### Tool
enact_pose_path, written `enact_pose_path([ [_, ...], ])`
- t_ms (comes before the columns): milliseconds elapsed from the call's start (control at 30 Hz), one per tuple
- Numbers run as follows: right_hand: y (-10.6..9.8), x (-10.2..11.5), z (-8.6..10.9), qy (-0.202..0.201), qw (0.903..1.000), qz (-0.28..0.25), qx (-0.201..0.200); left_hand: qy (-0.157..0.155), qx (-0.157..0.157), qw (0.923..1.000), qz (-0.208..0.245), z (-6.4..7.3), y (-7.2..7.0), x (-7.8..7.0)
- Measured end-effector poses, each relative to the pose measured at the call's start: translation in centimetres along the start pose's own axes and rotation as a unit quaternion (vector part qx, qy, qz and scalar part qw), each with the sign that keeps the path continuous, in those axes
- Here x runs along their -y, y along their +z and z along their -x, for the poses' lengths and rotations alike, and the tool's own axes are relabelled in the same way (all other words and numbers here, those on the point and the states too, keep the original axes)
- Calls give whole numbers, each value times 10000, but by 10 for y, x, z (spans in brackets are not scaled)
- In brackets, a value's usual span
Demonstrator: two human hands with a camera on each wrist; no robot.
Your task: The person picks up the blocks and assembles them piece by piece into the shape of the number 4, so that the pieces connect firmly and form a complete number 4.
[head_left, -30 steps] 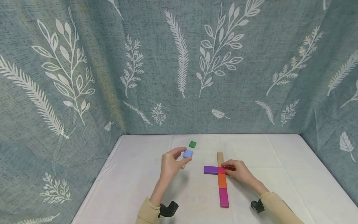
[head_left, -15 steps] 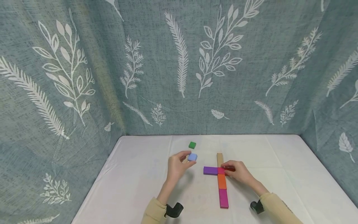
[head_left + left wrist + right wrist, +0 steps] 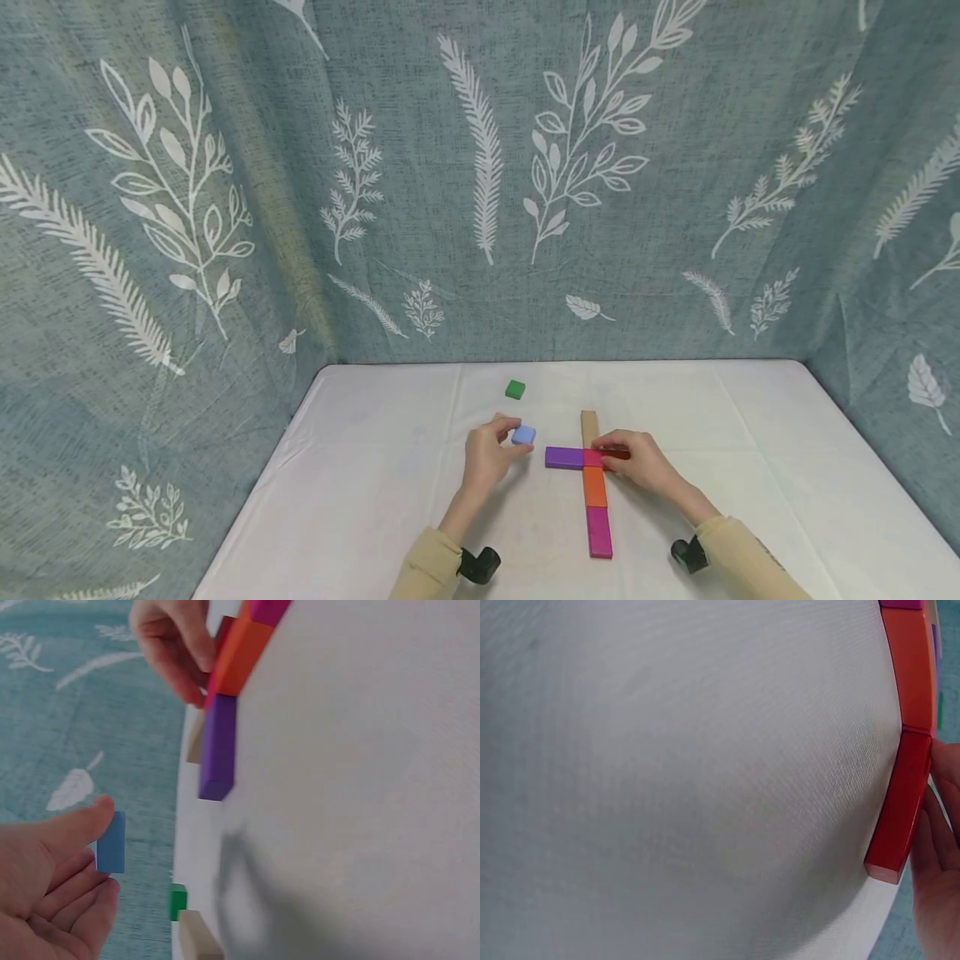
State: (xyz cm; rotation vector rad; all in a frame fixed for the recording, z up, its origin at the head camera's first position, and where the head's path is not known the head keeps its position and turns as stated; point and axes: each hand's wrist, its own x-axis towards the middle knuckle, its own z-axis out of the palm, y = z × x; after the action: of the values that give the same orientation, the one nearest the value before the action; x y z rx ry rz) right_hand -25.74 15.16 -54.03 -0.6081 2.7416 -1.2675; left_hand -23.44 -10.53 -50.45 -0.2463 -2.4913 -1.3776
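Observation:
My left hand (image 3: pixel 486 457) pinches a light blue square block (image 3: pixel 524 435) between thumb and fingers, held above the table left of a cross of blocks. At the cross's centre is a pinkish-red block (image 3: pixel 592 457), pinched by the thumb and fingertips of my right hand (image 3: pixel 647 461). Around it lie a purple block (image 3: pixel 564 457) on the left, a tan block (image 3: pixel 589 427) behind and an orange block (image 3: pixel 594 487) in front. A magenta block (image 3: pixel 599 532) continues the front arm. The dark red block (image 3: pixel 900 806) on the right is partly hidden by my right hand in the head view.
A small green block (image 3: pixel 515 389) lies farther back on the white-covered table (image 3: pixel 390 450). Near it, a loose tan block (image 3: pixel 198 936) shows in the left wrist view. A patterned blue-green curtain (image 3: pixel 420 208) hangs around the back and sides.
My left hand has moved right and toward the front with the light blue block, nearer the cross. My right hand stays at the centre, and the cross keeps its layout.

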Motion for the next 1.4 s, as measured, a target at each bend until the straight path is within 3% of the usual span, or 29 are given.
enact_pose_path([
  [200,0,0,0,-10,10000,43,-22,90,-25,9998,-201,0,7,7],
  [467,0,0,0,-52,10000,41,-21,8,215,9975,-671,-2,14,13],
  [967,1,-2,1,-88,9999,63,-46,-42,537,9951,-827,-3,27,20],
  [1400,2,-2,0,-107,9998,123,-61,-55,641,9939,-894,1,28,17],
])
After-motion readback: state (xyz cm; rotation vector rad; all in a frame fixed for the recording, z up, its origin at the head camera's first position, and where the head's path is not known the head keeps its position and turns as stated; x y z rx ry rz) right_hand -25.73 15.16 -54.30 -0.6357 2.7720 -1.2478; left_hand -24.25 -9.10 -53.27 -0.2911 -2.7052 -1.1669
